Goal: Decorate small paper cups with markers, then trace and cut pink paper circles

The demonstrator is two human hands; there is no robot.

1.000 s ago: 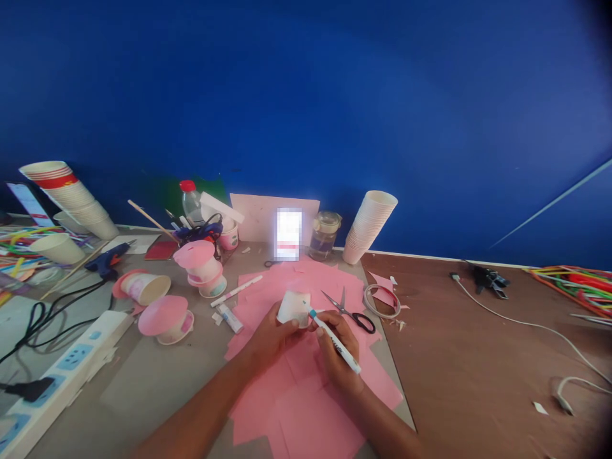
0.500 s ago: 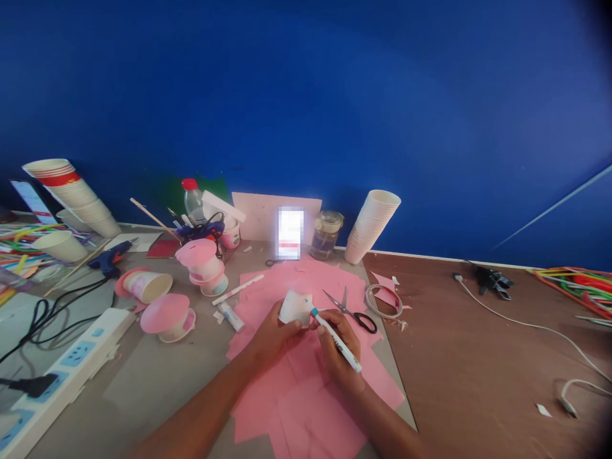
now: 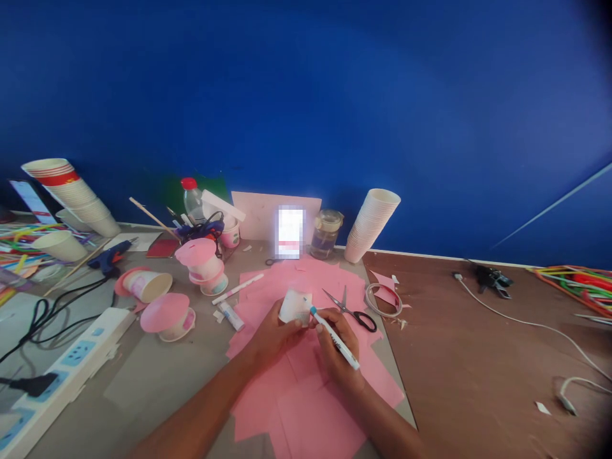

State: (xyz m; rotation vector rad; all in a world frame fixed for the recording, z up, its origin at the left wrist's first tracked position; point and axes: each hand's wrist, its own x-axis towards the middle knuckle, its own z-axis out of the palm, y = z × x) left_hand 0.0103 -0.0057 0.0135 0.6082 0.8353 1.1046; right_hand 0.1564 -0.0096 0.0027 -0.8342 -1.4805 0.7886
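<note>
1. Blue wall [image 3: 306, 102] fills the background above a table [image 3: 129, 389], grey at the left and middle and brown at the right, as I watch from afar through the head camera.
2. White piece [image 3: 292, 307], small and pale, sits mid-view, held above pink sheets [image 3: 310, 411] that overlap across the table.
3. Fingers of the left hand [image 3: 276, 335] pinch that piece at its near side; fingers of the right hand [image 3: 343, 352] grip a marker [image 3: 337, 343], its blue tip aimed at the piece's right side. I cannot tell whether they touch.
4. Scissors [image 3: 366, 321] lie with blades parted just beyond the right hand, near a pale ring [image 3: 389, 315]. Left of the hands rest a slim white pen [image 3: 238, 289] and a short tube [image 3: 231, 316].
5. Farther left, I see three pink-and-white cup pieces [image 3: 165, 312], one of them on its side, near a white power strip [image 3: 83, 350].
6. Against the wall stand a blurred bright screen [image 3: 290, 233], a glass jar [image 3: 326, 237] and a leaning stack of paper cups [image 3: 370, 223].
7. At far right, a white cable [image 3: 516, 320] trails past black clips [image 3: 492, 280].
</note>
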